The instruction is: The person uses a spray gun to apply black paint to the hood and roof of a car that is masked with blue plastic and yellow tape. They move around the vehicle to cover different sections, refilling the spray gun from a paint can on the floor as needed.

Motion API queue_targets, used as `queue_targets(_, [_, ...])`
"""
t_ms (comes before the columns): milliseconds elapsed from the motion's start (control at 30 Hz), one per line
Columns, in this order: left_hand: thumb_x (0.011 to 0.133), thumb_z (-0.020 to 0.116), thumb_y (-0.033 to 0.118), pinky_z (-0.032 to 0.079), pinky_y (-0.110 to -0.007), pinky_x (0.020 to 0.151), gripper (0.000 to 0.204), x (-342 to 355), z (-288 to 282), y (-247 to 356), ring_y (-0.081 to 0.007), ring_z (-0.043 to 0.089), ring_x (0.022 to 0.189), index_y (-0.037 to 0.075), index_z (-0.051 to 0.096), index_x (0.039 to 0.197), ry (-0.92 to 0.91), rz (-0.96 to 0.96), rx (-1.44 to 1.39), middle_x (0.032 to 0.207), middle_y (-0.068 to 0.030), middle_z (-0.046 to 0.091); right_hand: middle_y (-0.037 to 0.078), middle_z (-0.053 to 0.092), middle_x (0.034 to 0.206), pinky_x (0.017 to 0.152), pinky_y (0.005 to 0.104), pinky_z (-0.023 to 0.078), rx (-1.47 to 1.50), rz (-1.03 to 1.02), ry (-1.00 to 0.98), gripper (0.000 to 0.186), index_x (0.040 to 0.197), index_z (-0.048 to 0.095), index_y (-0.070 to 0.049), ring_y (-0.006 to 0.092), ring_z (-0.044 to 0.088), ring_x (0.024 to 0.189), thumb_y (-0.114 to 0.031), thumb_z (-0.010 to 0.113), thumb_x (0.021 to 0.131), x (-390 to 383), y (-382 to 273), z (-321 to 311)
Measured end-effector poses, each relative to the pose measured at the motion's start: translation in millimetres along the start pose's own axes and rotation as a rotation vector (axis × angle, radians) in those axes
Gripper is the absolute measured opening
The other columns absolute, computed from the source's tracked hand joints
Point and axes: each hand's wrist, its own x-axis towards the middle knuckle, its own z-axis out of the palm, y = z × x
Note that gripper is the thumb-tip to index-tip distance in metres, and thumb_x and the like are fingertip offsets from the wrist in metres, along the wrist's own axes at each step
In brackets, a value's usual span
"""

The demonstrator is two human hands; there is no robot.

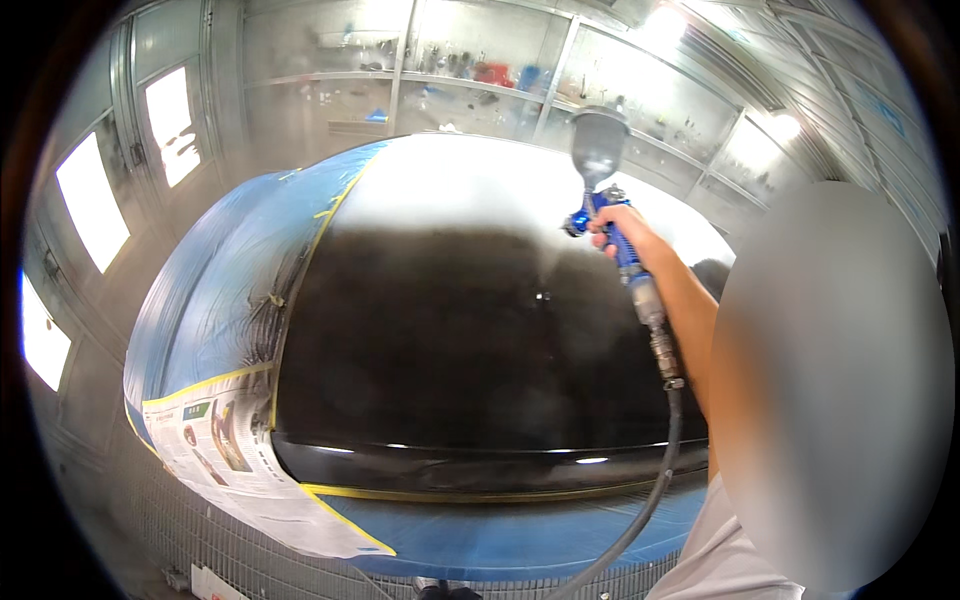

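My right hand [622, 222] is closed round the blue grip of a spray gun [627, 250], held above a large curved car body panel [430, 340]. A grey cup [598, 145] sits upright on top of the gun. From the grip's lower end, metal fittings lead into a dark air hose [672, 430] that curves down to the bottom edge. Glossy black covers the near and middle part of the panel; farther away it shows white, with a soft blurred border between. A faint mist hangs below the nozzle. My left hand is out of view.
Blue masking film [200, 250], newspaper [230, 450] and yellow tape [335, 215] border the panel. Metal grating [270, 545] lies underfoot. Booth walls with bright windows [95, 200] stand around. A blurred grey oval [840, 390] hides the right side.
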Motion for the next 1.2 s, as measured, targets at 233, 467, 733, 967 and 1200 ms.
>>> queue_targets(233, [0.075,0.060,0.008,0.026,-0.026,0.051,0.020,-1,35,71,-0.0063,0.035,0.059,0.003,0.045,0.062,-0.141,0.119,-0.079,0.058,0.0033,0.041,0.007,0.056,0.061,0.033,0.0224,0.040,-0.069,0.072,0.266,0.014,0.075,0.056,-0.003,0.0102,0.049,0.043,-0.017,0.058,0.072,-8,33,-146])
queue_targets(467, [0.076,0.067,0.001,0.034,-0.026,0.052,0.015,-3,63,119,-0.0069,0.038,0.060,-0.001,0.053,0.070,-0.279,0.025,0.034,0.060,0.0030,0.044,0.013,0.052,0.055,0.036,0.0375,0.042,-0.345,0.047,0.716,0.009,0.066,0.055,0.001,0.0219,0.050,0.040,-0.008,0.054,0.070,-7,60,-261])
queue_targets(733, [0.078,0.069,0.005,0.031,-0.026,0.051,0.019,-7,56,113,-0.0062,0.034,0.061,0.002,0.053,0.068,-0.161,0.108,-0.006,0.060,0.0049,0.040,0.010,0.052,0.054,0.037,0.0337,0.042,-0.299,-0.022,0.657,0.011,0.062,0.054,-0.001,0.0196,0.049,0.040,-0.010,0.054,0.069,16,47,-221])
queue_targets(967, [0.083,0.070,0.010,0.036,-0.027,0.049,0.020,-10,16,27,-0.0078,0.045,0.055,0.005,0.052,0.077,0.206,-0.011,-0.301,0.062,-0.0003,0.049,0.007,0.052,0.056,0.034,0.0246,0.039,0.013,-0.007,0.208,0.011,0.069,0.051,-0.004,0.0123,0.048,0.043,-0.014,0.057,0.070,57,-3,-73])
queue_targets(1200, [0.081,0.072,0.000,0.047,-0.029,0.058,0.034,-22,-8,-40,-0.0116,0.053,0.069,0.009,0.044,0.099,0.410,-0.112,-0.478,0.084,-0.0058,0.056,0.008,0.053,0.058,0.035,0.0227,0.039,0.104,-0.026,-0.042,0.013,0.070,0.052,-0.002,0.0125,0.047,0.042,-0.014,0.056,0.073,81,-51,110])
